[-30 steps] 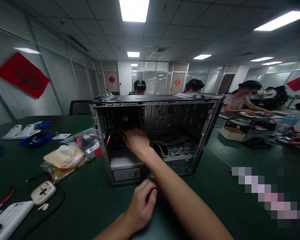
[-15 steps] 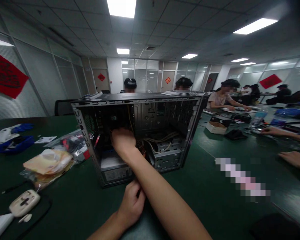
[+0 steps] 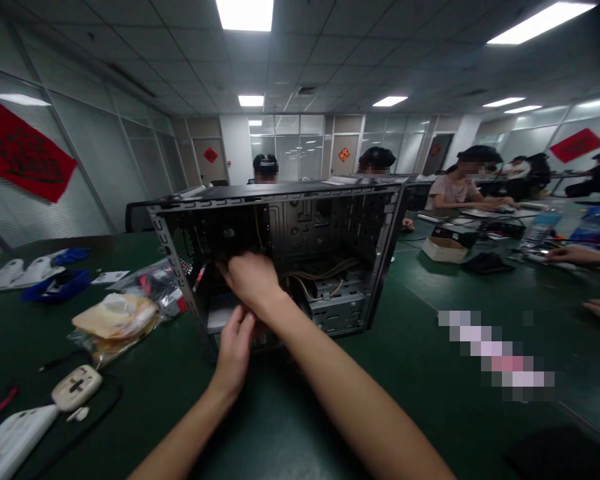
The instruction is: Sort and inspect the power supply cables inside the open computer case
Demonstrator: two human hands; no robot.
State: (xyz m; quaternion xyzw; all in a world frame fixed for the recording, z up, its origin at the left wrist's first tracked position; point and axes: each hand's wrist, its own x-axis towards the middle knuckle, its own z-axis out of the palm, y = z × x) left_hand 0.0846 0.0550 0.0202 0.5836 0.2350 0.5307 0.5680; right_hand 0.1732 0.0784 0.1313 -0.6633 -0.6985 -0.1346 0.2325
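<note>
Right arm slanting up from the lower right, forearm long and bare, and the right hand (image 3: pixel 253 279) is deep inside the open computer case (image 3: pixel 294 233), knuckles up, fingers curled down into the dark; the tips are hidden, so no telling whether they pinch anything! Below it comes the left hand (image 3: pixel 234 343), forearm rising from the lower left, wrist bent, fingers raised and drawn close together at the case's near lower edge, right under the other wrist; whether there's something between those fingertips, I cannot tell! The case stands right in front of the person, open side facing us, pale cables (image 3: pixel 325 270) lying inside to the right of the hands

And what a spread on the green tabletop (image 3: pixel 380 383): a plastic-wrapped tissue pack (image 3: pixel 115 317) left of the case, a rounded cream case (image 3: pixel 77 388) nearer in, a blue tray (image 3: pixel 57 287) farther back! Over on the right, an open cardboard box (image 3: pixel 444 250), a dark cloth (image 3: pixel 487 263) just beside it, and a co-worker in a light top (image 3: pixel 450 193) beyond! Glass partitions line the room, a red hanging (image 3: pixel 27 153) on the left, bright ceiling lights (image 3: pixel 245 13) overhead
</note>
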